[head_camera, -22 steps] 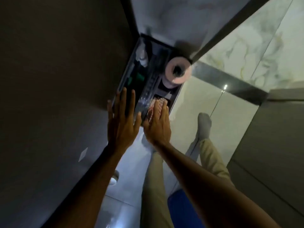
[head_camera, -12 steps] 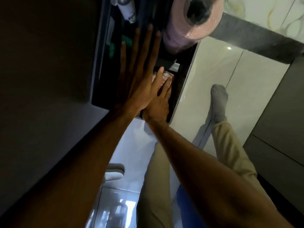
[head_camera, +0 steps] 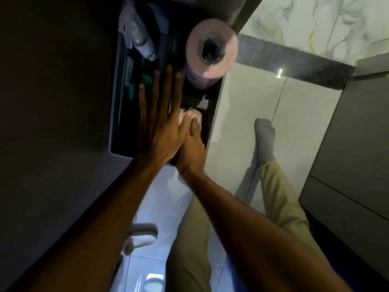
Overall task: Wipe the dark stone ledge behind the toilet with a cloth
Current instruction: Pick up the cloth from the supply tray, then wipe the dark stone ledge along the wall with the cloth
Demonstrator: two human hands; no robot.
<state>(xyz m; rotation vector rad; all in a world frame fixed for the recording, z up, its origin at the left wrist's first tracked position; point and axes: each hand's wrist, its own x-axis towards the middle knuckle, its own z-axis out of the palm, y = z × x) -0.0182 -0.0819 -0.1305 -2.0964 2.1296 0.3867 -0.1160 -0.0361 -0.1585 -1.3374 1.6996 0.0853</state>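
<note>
Over the dark tray (head_camera: 117,114) of cleaning supplies I have both hands in view. My left hand (head_camera: 160,127) lies flat and open, fingers spread across the tray's middle, holding nothing. My right hand (head_camera: 192,150) sits just beside it toward the tray's right edge, and its fingers curl down onto a pale pink cloth (head_camera: 190,115); most of the cloth is hidden under the two hands, so I can only see a crumpled bit, and I take the grip to be closed on it. At the tray's far right corner a pink paper roll (head_camera: 211,53) stands on end, its dark core facing me. Along the far left edge a clear spray bottle (head_camera: 140,37) lies tilted, its top cut off by the frame. Something green (head_camera: 145,80) shows just beyond my left fingertips; I cannot make out what it is, and the tray's interior is too dark to read.

A dark stone ledge (head_camera: 294,66) runs as a speckled band to the right of the roll, well apart from the cloth. Beyond it is marbled white wall tile (head_camera: 315,22), below it glossy white tile floor (head_camera: 242,106). A grey-socked foot (head_camera: 265,133) and khaki trouser legs (head_camera: 189,245) stand on that floor. A large dim surface fills the left side, unreadable.
</note>
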